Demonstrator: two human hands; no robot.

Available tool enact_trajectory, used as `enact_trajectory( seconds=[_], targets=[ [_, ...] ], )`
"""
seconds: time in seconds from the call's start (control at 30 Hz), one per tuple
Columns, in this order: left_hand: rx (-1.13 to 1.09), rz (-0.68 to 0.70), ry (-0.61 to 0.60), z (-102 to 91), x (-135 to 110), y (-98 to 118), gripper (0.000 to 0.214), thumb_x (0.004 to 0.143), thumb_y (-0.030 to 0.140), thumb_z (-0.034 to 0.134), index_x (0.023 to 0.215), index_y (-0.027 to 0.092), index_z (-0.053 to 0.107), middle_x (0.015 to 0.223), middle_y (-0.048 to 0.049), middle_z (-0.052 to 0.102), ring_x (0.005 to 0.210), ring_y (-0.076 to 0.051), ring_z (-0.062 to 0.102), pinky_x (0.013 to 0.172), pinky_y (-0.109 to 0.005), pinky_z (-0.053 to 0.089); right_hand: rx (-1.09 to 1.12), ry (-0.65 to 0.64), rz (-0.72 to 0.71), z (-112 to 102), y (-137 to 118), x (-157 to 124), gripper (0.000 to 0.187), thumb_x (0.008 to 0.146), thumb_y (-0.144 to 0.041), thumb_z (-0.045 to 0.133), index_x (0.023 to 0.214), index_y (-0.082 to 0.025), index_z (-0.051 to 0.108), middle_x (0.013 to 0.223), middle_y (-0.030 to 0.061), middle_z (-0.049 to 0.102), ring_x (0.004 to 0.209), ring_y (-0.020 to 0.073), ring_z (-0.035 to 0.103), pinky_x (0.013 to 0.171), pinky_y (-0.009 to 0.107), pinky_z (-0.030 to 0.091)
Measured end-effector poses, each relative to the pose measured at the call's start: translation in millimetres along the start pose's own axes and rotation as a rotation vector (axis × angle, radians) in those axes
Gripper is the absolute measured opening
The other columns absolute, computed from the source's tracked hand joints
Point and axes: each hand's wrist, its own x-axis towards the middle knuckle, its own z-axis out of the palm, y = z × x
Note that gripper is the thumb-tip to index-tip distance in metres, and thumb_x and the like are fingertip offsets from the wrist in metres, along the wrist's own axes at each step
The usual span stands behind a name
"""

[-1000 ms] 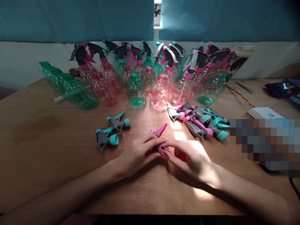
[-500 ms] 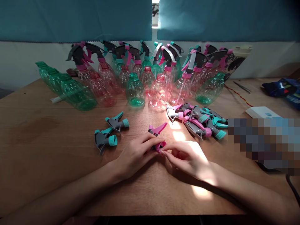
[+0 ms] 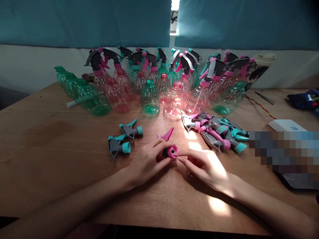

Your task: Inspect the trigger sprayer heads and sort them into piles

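1. Head view: you face a wooden desk (image 3: 50, 172), with a teal curtain (image 3: 87, 23) hanging behind its far edge.
2. Along the far edge stand assembled spray bottles (image 3: 216, 71). In front of them, open clear bottles, pink (image 3: 174, 101) and green (image 3: 150, 98), are packed close, and more green bottles (image 3: 92, 101) lie on their sides toward the left corner. A knock to one could topple its neighbours, and the lying ones could roll.
3. Loose sprayer heads (image 3: 214, 132) lie heaped right of centre, and could slide if brushed. Two teal-collared heads (image 3: 124, 139) lie left of your hands.
4. Near the desk's front edge, your left hand (image 3: 147, 162) closes around a pink-collared sprayer head (image 3: 173, 151), its trigger (image 3: 166, 133) pointing away from you.
5. Your right hand's fingertips (image 3: 179, 159) sit at the collar, but whether they pinch it, you cannot tell from here. A loose hold could let the head drop.
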Motion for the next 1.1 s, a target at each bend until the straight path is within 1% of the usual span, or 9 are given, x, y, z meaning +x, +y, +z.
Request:
enact_trajectory(
  seconds=[0.17, 0.23, 0.4, 0.57, 0.73, 0.83, 0.9, 1.0, 1.1],
  targets=[
    [0.116, 0.031, 0.063, -6.6, 1, -4, 0.027, 0.086, 0.017, 0.061, 0.113, 0.015, 0.057, 0.1, -0.0047, 0.064, 0.083, -0.016, 0.059, 0.073, -0.026, 0.048, 0.136, 0.004, 0.07, 1, 2, -3, 0.032, 0.093, -0.035, 0.053, 0.121, -0.02, 0.058, 0.063, -0.0005, 0.061, 0.044, 0.0102, 0.052, 0.039, 0.02, 0.043],
    [0.237, 0.077, 0.06, -12.0, 0, -6, 0.026, 0.086, 0.019, 0.061, 0.112, 0.015, 0.06, 0.102, -0.0067, 0.066, 0.092, -0.02, 0.057, 0.08, -0.031, 0.046, 0.162, 0.025, 0.12, 1, 4, -5, 0.033, 0.092, -0.037, 0.053, 0.121, -0.022, 0.057, 0.064, -0.0001, 0.06, 0.047, 0.012, 0.055, 0.042, 0.023, 0.048],
    [0.563, 0.13, -0.031, -31.7, -13, -12, 0.032, 0.083, 0.019, 0.056, 0.114, 0.017, 0.063, 0.095, -0.0061, 0.07, 0.089, -0.025, 0.055, 0.074, -0.038, 0.037, 0.133, 0.02, 0.147, 0, 5, -4, 0.029, 0.092, -0.039, 0.053, 0.115, -0.022, 0.058, 0.062, -0.0015, 0.059, 0.053, 0.0141, 0.059, 0.052, 0.027, 0.054],
    [0.705, 0.02, -0.088, -53.6, -31, -15, 0.043, 0.078, 0.018, 0.053, 0.12, 0.016, 0.062, 0.099, -0.0079, 0.069, 0.094, -0.027, 0.056, 0.079, -0.042, 0.036, 0.097, 0.015, 0.113, 2, 9, -2, 0.024, 0.093, -0.039, 0.052, 0.109, -0.021, 0.058, 0.061, -0.0024, 0.059, 0.053, 0.0127, 0.056, 0.053, 0.024, 0.051],
    [0.706, -0.073, 0.026, -60.7, -31, -9, 0.04, 0.08, 0.031, 0.057, 0.118, 0.019, 0.064, 0.113, -0.0108, 0.065, 0.102, -0.031, 0.056, 0.084, -0.045, 0.037, 0.055, 0.028, 0.074, 1, 7, 2, 0.02, 0.093, -0.039, 0.052, 0.098, -0.021, 0.061, 0.063, -0.0029, 0.059, 0.052, 0.0113, 0.057, 0.051, 0.022, 0.047],
    [0.636, -0.079, 0.06, -52.8, -15, -2, 0.034, 0.086, 0.034, 0.056, 0.114, 0.016, 0.065, 0.108, -0.0109, 0.065, 0.101, -0.029, 0.057, 0.085, -0.044, 0.039, 0.006, 0.019, 0.042, 0, 1, 3, 0.021, 0.093, -0.036, 0.053, 0.081, -0.021, 0.062, 0.06, -0.0031, 0.058, 0.053, 0.011, 0.054, 0.048, 0.021, 0.043],
    [0.554, -0.041, 0.005, -41.0, 4, 1, 0.029, 0.089, 0.031, 0.053, 0.11, 0.014, 0.065, 0.105, -0.0105, 0.064, 0.098, -0.027, 0.057, 0.083, -0.041, 0.042, 0.006, 0.024, 0.022, 1, -4, 3, 0.027, 0.092, -0.034, 0.054, 0.069, -0.02, 0.057, 0.056, -0.0041, 0.054, 0.051, 0.0103, 0.05, 0.047, 0.02, 0.041],
    [0.434, 0.073, -0.099, -14.6, 42, 2, 0.025, 0.092, 0.024, 0.049, 0.111, 0.014, 0.062, 0.106, -0.0093, 0.062, 0.098, -0.022, 0.056, 0.084, -0.035, 0.045, 0.01, 0.091, -0.053, 2, -8, 0, 0.039, 0.091, -0.031, 0.054, 0.056, -0.021, 0.041, 0.051, -0.0065, 0.04, 0.047, 0.0085, 0.04, 0.043, 0.02, 0.035],
    [0.411, 0.12, -0.109, 15.7, 82, 0, 0.025, 0.092, 0.023, 0.051, 0.113, 0.013, 0.059, 0.108, -0.0095, 0.059, 0.096, -0.021, 0.055, 0.084, -0.033, 0.045, 0.002, 0.144, -0.172, 2, -6, -3, 0.04, 0.091, -0.027, 0.053, 0.056, -0.021, 0.036, 0.054, -0.0071, 0.032, 0.047, 0.008, 0.035, 0.044, 0.02, 0.033]
  ],
)
